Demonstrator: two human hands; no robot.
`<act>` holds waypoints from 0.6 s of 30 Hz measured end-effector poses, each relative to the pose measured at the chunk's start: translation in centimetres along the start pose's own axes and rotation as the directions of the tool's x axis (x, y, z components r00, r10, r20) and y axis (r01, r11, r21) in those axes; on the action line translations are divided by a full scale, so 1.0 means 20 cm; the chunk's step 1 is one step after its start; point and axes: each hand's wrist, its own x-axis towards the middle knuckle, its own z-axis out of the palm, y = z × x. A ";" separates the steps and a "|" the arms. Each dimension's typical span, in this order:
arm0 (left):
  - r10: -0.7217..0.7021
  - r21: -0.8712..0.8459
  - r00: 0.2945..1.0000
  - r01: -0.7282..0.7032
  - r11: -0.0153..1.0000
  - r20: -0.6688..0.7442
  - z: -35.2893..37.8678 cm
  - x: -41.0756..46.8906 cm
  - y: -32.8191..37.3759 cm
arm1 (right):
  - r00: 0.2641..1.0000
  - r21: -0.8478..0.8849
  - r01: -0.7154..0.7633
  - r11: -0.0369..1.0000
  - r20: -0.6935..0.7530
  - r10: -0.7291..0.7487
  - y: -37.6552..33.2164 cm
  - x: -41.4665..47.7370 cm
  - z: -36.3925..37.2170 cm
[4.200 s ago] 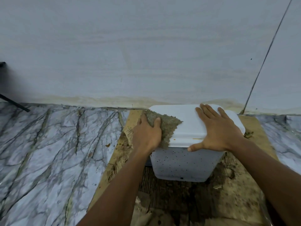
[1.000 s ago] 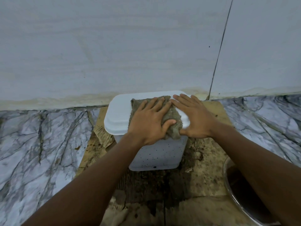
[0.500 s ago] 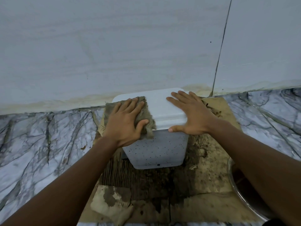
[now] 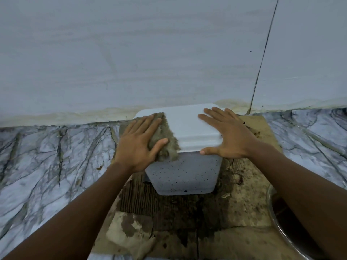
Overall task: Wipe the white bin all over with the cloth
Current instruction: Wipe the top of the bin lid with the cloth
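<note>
Nearest, stained cardboard (image 4: 242,209) covers the floor, with a metal bowl (image 4: 276,228) at its right edge. On the cardboard, against the wall (image 4: 131,53), stands the white bin (image 4: 185,171), lid on and front speckled. It is judged to be light, rigid plastic, liable to slide under a sideways stroke, and is best steadied at the lid top or lip. The right hand (image 4: 229,136) lies flat on the lid's right end, grasping nothing. The left hand (image 4: 139,145) presses the limp, frayed cloth (image 4: 167,147) onto the left end with straight fingers. A second earlier the cloth sat mid-lid beside the right hand; now they are well apart.
</note>
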 end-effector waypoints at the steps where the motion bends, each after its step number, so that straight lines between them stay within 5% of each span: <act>1: -0.042 -0.037 0.999 0.040 0.998 -0.031 0.01 -0.03 -0.02 | 1.000 -0.017 -0.006 1.000 0.004 0.006 -0.01 0.00 0.00; 6: -0.297 -0.067 0.944 0.290 0.955 -0.148 0.09 -0.09 0.23 | 0.995 -0.182 -0.055 0.982 0.072 0.069 -0.07 0.03 -0.03; 10: -0.165 -0.041 0.974 0.161 0.986 -0.155 0.15 -0.05 0.39 | 0.996 -0.239 -0.059 0.969 0.053 0.074 -0.09 0.07 -0.01; 13: -0.225 -0.084 0.956 0.213 0.974 -0.187 0.14 0.01 0.28 | 0.997 -0.199 -0.061 0.978 0.028 0.068 -0.09 0.08 0.00; 18: -0.627 -0.436 0.766 0.520 0.735 -0.143 0.09 0.08 0.13 | 0.997 -0.166 -0.081 0.983 -0.001 0.082 -0.11 0.08 0.00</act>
